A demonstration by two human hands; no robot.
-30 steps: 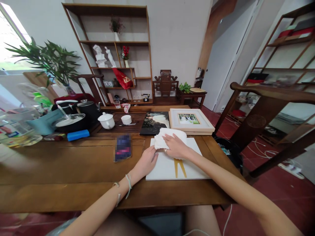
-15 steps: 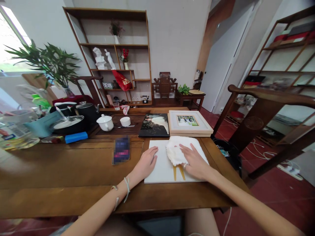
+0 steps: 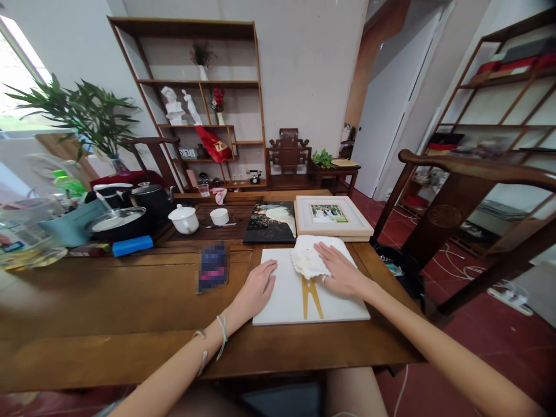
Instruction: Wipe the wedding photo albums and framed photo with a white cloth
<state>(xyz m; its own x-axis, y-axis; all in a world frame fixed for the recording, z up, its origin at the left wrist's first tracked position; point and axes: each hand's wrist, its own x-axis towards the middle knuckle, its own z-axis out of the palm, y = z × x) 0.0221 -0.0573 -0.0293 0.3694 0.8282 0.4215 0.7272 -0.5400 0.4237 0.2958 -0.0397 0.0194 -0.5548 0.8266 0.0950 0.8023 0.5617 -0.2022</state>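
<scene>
A flat white board lies near the table's front edge, with gold strips spreading like an upside-down V on its surface. Over its upper part is a crumpled white cloth. My right hand rests on the cloth with fingers stretched out flat, pressing it against the board; a ring shows on one finger. My left hand lies flat at the board's left edge, fingers extended onto it. The top ends of the gold strips are hidden under the cloth.
Beyond the board are a black-backed photo panel and a light wooden picture frame. To the left lie a dark blurred packet, a lidded white teapot, a white cup and a blue block. A wooden chair stands right.
My right hand has slid the cloth up and away from me, uncovering more of the gold strips. My left hand stays on the board's left edge. The view has shifted slightly.
</scene>
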